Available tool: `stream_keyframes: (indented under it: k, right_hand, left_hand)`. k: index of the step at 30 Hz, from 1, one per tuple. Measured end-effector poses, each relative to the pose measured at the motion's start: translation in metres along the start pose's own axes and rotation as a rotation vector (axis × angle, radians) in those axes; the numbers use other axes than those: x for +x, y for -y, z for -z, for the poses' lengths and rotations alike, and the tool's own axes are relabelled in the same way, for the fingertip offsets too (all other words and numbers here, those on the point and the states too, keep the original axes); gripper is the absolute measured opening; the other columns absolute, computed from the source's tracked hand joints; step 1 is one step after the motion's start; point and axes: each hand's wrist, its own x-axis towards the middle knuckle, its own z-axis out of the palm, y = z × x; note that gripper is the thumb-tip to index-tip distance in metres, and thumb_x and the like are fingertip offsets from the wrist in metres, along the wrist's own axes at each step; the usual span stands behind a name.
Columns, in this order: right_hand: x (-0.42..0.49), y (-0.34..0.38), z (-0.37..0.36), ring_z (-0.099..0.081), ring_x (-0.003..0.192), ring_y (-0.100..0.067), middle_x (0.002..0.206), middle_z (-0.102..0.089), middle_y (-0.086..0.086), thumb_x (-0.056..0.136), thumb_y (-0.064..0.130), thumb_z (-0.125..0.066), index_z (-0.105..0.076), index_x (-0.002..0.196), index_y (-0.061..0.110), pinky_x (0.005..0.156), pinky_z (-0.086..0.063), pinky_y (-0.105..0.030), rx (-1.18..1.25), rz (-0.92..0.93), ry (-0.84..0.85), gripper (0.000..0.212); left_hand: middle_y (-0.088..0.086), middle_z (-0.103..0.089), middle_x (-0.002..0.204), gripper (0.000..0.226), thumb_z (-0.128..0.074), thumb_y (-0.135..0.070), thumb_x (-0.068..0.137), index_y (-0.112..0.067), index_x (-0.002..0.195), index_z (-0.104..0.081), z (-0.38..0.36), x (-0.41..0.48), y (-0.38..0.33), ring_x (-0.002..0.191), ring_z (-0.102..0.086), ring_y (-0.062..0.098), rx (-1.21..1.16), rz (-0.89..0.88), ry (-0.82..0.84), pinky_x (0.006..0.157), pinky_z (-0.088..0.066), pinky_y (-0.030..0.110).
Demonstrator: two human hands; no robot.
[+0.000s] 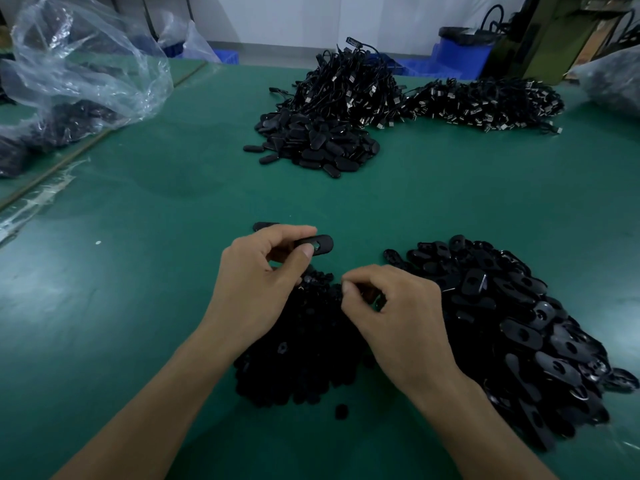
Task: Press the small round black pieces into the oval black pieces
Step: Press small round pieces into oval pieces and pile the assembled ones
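While your left hand [263,282] grips one oval piece [317,243] between thumb and forefinger, just above the green table [138,271], your right hand [391,306] sits just beside it. Its fingers are curled and its thumb tip rests against the forefinger. Something dark shows inside the curl, but you cannot tell whether it is a held piece. Both hands hover over the heap of small round pieces [301,341], which lies directly beneath your palms and wrists. One loose round piece [341,410] lies on the table just nearer you than that heap, between your forearms. The heap of oval pieces [519,323] lies immediately right of your right hand and runs back alongside your right forearm; holes show in many of them. A single oval piece [265,226] lies on the table just beyond your left knuckles, partly hidden by them. Well beyond both hands there is a far heap of oval pieces [311,143], with a tangle of black cables [363,88] piled behind it and a second cable heap [485,98] to its right. Far to the left of your left hand is a clear plastic bag [86,64] with dark parts inside. Blue bins [464,53] stand past the table's far edge.
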Motion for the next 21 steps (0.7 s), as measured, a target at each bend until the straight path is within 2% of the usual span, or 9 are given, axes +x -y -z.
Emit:
stream_keyframes:
  k: [3, 5, 7, 10, 13, 17, 21]
  right_hand:
    - [0.001, 0.0, 0.001, -0.066, 0.076, -0.003, 0.08, -0.072, 0.014, 0.088, 0.007, -0.073, -0.078, 0.09, 0.017, 0.07, -0.049, -0.012, 0.117, 0.004, -0.087, 0.011]
    - [0.001, 0.001, 0.002, -0.066, 0.078, 0.0, 0.083, -0.071, 0.018, 0.089, 0.007, -0.072, -0.078, 0.097, 0.018, 0.071, -0.048, -0.008, 0.184, -0.016, -0.108, 0.015]
    - [0.002, 0.003, 0.002, -0.067, 0.084, 0.001, 0.089, -0.071, 0.019, 0.092, 0.009, -0.07, -0.077, 0.103, 0.02, 0.074, -0.047, -0.007, 0.21, -0.024, -0.105, 0.018]
    - [0.003, 0.004, 0.003, -0.067, 0.089, 0.0, 0.095, -0.072, 0.018, 0.095, 0.01, -0.067, -0.076, 0.106, 0.021, 0.076, -0.048, -0.009, 0.227, -0.03, -0.09, 0.018]
    - [0.002, 0.005, 0.003, -0.065, 0.081, -0.002, 0.088, -0.069, 0.018, 0.094, 0.009, -0.068, -0.076, 0.102, 0.021, 0.07, -0.047, -0.009, 0.241, -0.057, -0.073, 0.016]
    - [0.002, 0.005, 0.002, -0.06, 0.077, -0.002, 0.084, -0.064, 0.018, 0.095, 0.01, -0.065, -0.071, 0.099, 0.023, 0.065, -0.043, -0.009, 0.227, -0.082, -0.034, 0.015]
    - [0.002, 0.006, 0.003, -0.06, 0.091, -0.001, 0.095, -0.063, 0.018, 0.096, 0.008, -0.062, -0.07, 0.106, 0.023, 0.076, -0.044, -0.008, 0.163, -0.052, -0.001, 0.019]
  left_hand:
    - [-0.023, -0.071, 0.082, 0.029, -0.074, -0.013, 0.09, -0.041, 0.098, -0.069, -0.001, 0.0, 0.0, 0.074, -0.067, 0.006, 0.013, -0.001, -0.004, 0.077, -0.056, 0.031]
    - [-0.024, -0.071, 0.08, 0.028, -0.075, -0.013, 0.088, -0.04, 0.091, -0.068, -0.002, -0.001, 0.0, 0.071, -0.066, 0.002, 0.043, -0.022, 0.011, 0.073, -0.052, 0.019]
    - [-0.023, -0.072, 0.078, 0.026, -0.075, -0.013, 0.088, -0.038, 0.086, -0.069, -0.002, -0.003, -0.002, 0.07, -0.067, -0.001, 0.071, -0.04, 0.033, 0.069, -0.05, 0.012]
    - [-0.018, -0.073, 0.076, 0.026, -0.076, -0.013, 0.087, -0.038, 0.084, -0.071, -0.002, -0.005, -0.004, 0.069, -0.068, 0.002, 0.065, -0.046, 0.053, 0.068, -0.052, 0.014]
    - [-0.016, -0.073, 0.076, 0.025, -0.077, -0.013, 0.086, -0.037, 0.082, -0.072, -0.003, -0.006, -0.005, 0.069, -0.069, 0.004, 0.058, -0.052, 0.05, 0.068, -0.055, 0.019]
    - [-0.019, -0.073, 0.072, 0.023, -0.079, -0.015, 0.085, -0.036, 0.08, -0.072, -0.004, -0.008, -0.008, 0.063, -0.066, -0.002, 0.075, -0.065, 0.049, 0.061, -0.049, 0.01]
    - [-0.019, -0.073, 0.074, 0.024, -0.078, -0.013, 0.085, -0.037, 0.083, -0.073, -0.004, -0.008, -0.01, 0.066, -0.068, -0.001, 0.089, -0.063, 0.035, 0.064, -0.049, 0.01]
